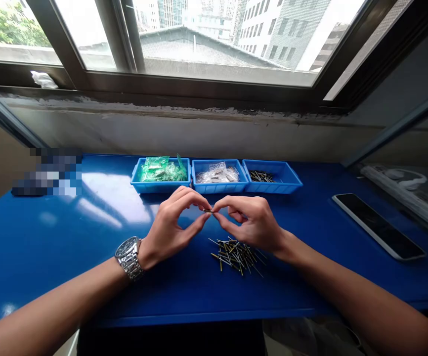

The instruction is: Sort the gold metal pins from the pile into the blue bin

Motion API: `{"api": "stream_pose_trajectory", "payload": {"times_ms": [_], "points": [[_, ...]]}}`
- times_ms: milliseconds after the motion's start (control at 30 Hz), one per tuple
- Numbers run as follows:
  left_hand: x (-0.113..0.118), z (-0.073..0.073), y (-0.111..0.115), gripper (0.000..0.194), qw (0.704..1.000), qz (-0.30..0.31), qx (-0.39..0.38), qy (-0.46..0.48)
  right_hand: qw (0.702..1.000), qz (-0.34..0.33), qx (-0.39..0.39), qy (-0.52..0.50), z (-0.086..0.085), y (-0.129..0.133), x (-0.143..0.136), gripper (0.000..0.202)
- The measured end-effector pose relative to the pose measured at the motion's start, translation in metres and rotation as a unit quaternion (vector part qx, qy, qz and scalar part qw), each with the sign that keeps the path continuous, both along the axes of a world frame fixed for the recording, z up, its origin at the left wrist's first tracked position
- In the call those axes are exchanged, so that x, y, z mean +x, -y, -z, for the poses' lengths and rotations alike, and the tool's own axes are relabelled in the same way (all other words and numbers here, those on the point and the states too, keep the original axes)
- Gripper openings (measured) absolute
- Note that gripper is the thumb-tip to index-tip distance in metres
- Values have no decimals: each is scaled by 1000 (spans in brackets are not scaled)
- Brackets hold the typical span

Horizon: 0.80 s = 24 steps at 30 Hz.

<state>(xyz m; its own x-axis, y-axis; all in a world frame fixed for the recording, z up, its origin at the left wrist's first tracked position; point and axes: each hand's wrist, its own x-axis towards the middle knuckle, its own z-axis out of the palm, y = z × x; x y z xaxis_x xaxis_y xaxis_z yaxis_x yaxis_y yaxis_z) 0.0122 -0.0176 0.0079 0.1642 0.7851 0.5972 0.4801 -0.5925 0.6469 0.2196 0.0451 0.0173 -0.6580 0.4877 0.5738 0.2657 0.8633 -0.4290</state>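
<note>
Thumb and forefinger of my left hand pinch one end of a small thin dark pin. My right hand pinches its other end, so the fingertips of both hands nearly meet. Most of the pin is hidden by the fingers, and its exact kind is too small to make out. Below my right hand, a loose pile of thin metal pins with silver shafts and brass-yellow parts lies on the blue table.
Behind the hands stand three blue bins: one with green bags, one with clear bags, one with dark pins. A phone lies at the right. A blurred-out patch covers the far left. A window is beyond.
</note>
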Motion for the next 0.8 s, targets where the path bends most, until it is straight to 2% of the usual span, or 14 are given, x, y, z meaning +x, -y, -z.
{"api": "stream_pose_trajectory", "payload": {"times_ms": [100,200,300,400,467,500,600,700,800], "points": [[-1,2,0,11,1000,-12,-14,-7,999,35,19,15,-6,-8,7,11],[-1,3,0,15,999,-24,-29,0,986,155,50,22,-20,-28,28,14],[0,4,0,13,999,-17,-39,1,953,288,73,54,-32,-54,57,15],[0,4,-1,11,999,-11,-43,-1,932,342,57,110,-36,-69,76,17],[0,4,-2,9,999,-10,-41,-1,941,318,46,107,-37,-69,78,17],[0,4,-2,8,999,-9,-40,-1,952,285,30,106,-37,-65,75,17],[-1,4,-3,9,999,-7,-38,-4,977,126,-77,156,-38,-50,62,17],[-1,4,-4,9,999,-1,-43,-9,957,-6,-165,240,-36,-36,48,14],[-1,4,-3,10,999,6,-48,-16,940,-68,-195,271,-31,-27,36,10]]}}
